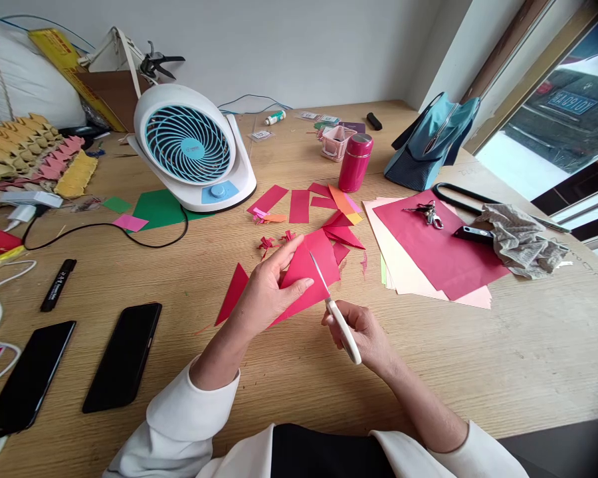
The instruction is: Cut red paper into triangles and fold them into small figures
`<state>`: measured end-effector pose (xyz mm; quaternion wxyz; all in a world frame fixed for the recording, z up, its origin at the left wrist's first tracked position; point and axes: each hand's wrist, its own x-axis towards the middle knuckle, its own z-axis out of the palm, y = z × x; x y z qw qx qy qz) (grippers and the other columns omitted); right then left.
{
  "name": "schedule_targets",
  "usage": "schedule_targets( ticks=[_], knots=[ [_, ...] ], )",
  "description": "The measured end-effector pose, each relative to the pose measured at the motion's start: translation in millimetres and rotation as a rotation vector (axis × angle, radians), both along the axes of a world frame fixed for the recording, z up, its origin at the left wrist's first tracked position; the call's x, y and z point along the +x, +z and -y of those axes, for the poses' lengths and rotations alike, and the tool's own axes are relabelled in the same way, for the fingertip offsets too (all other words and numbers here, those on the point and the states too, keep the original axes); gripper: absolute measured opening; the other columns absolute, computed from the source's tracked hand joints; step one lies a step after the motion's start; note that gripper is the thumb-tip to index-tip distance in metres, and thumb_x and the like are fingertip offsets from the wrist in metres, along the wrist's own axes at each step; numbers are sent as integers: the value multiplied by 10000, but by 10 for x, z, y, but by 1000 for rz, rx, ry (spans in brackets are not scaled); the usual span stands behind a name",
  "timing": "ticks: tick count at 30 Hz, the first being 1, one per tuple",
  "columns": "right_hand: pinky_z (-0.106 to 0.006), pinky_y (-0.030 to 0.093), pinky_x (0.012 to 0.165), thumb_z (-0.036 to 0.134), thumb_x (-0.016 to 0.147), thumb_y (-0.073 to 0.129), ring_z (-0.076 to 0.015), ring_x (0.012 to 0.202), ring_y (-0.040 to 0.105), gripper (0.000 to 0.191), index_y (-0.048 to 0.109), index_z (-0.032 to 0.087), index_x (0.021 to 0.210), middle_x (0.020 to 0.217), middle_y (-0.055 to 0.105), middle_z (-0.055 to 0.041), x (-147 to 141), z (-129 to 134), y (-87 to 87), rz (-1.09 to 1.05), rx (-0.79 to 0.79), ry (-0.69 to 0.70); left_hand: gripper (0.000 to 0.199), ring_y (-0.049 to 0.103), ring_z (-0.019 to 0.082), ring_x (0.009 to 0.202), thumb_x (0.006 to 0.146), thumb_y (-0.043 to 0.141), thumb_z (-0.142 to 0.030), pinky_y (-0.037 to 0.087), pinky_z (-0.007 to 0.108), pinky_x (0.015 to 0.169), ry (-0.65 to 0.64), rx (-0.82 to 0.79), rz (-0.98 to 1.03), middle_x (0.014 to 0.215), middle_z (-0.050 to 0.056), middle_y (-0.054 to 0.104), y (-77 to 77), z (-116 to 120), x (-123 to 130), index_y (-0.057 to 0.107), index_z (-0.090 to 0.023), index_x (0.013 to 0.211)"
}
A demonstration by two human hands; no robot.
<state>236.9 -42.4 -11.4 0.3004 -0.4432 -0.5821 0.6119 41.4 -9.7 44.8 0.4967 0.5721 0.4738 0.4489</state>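
The left hand [272, 289] pinches red paper [299, 267], thumb [299, 287] on top; the right hand [369, 335], angled inward, grasps scissors [346, 335]. Paper hides some of the left; one blade [320, 275] shows.

Lt-brown wood-grain counter [538, 358], seen L & R of the hands: L of the L hand [264, 292] lie 2 blk phones [122, 358] & a blk marker [58, 285], w/ a red paper triangle [233, 292] right by that wrist. Beyond the hands: red strips [299, 206], grn sheet [154, 212] partly under a wht/blue fan [192, 147], wht/grn tube [275, 118], pink basket [334, 147], red flask [355, 162]. Fwd & R of the R hand [366, 338]: paper stack [408, 269], crumpled gray cloth [523, 239] at its R edge, teal bag [428, 149] farther back.
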Motion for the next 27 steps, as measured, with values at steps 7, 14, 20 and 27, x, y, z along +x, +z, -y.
schedule_targets(
  ticks=[7, 14, 20, 27],
  knots=[
    [-249, 310, 507, 460, 890, 573, -107, 519, 413, 344, 506, 192, 685, 562, 454, 37, -8, 12, 7, 48, 17, 3, 257, 589, 128, 692, 871, 640, -421, 459, 222, 620, 177, -25, -29, 826, 25, 655, -107, -75, -50, 610, -172, 928],
    [-254, 336, 523, 498, 883, 565, -113, 549, 431, 357, 532, 183, 718, 620, 471, 23, -29, 18, 32, 54, 44, 8, 318, 323, 88, 576, 877, 595, -420, 286, 218, 520, 172, 1, -105, 626, -46, 398, -123, -115, -85, 500, -177, 694],
    [-257, 356, 544, 486, 885, 565, -119, 573, 441, 342, 552, 178, 736, 631, 482, 19, -32, 27, 31, 77, 48, 11, 321, 327, 88, 563, 848, 606, -403, 269, 227, 525, 173, -90, -5, 606, -53, 375, -73, -97, -37, 455, -187, 666],
    [-254, 356, 549, 472, 897, 565, -123, 587, 447, 323, 579, 176, 769, 618, 471, 27, -12, 12, -17, 47, 41, -2, 368, 259, 82, 552, 856, 584, -388, 221, 239, 510, 108, -81, -46, 590, -56, 324, -8, -57, 32, 399, -186, 610]
  ],
)
